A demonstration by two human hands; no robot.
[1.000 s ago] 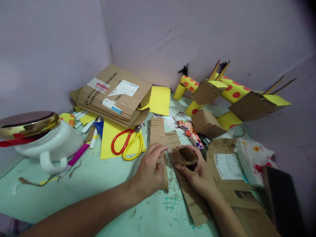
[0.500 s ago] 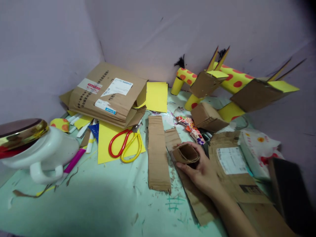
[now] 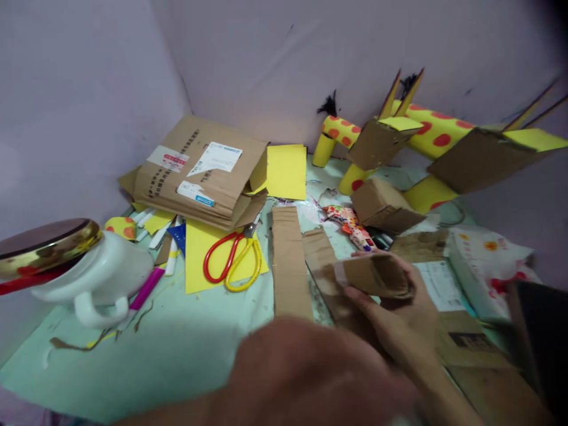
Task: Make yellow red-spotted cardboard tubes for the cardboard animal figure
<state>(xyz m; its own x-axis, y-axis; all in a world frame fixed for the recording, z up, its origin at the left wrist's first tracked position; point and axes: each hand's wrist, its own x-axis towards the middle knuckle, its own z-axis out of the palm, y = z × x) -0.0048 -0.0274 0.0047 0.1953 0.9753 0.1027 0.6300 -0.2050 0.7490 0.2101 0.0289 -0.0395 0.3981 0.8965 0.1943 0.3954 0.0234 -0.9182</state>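
Note:
My right hand (image 3: pixel 399 319) is closed round a small cardboard tube (image 3: pixel 370 273), which lies tilted with its hollow end toward the right. A pale band crosses the tube's left part. My left hand (image 3: pixel 306 373) is a large blur close to the camera, and its fingers cannot be made out. It covers the lower end of a flat cardboard strip (image 3: pixel 290 260). Under the tube lies another cardboard strip (image 3: pixel 320 251). Scissors (image 3: pixel 233 260) with one red and one yellow handle rest on yellow paper (image 3: pixel 197 260) left of the strips.
A brown paper parcel (image 3: pixel 199 177) lies at the back left, near a white cup (image 3: pixel 106 278). Giraffe-like figures of cardboard and spotted yellow paper (image 3: pixel 386 145) stand along the back right. At the right are a white packet (image 3: pixel 483 266) and a dark block (image 3: pixel 539 337).
My left hand has come into view from below, blurred. The tube in my right hand has moved right and turned, so its opening faces right. The view has shifted slightly.

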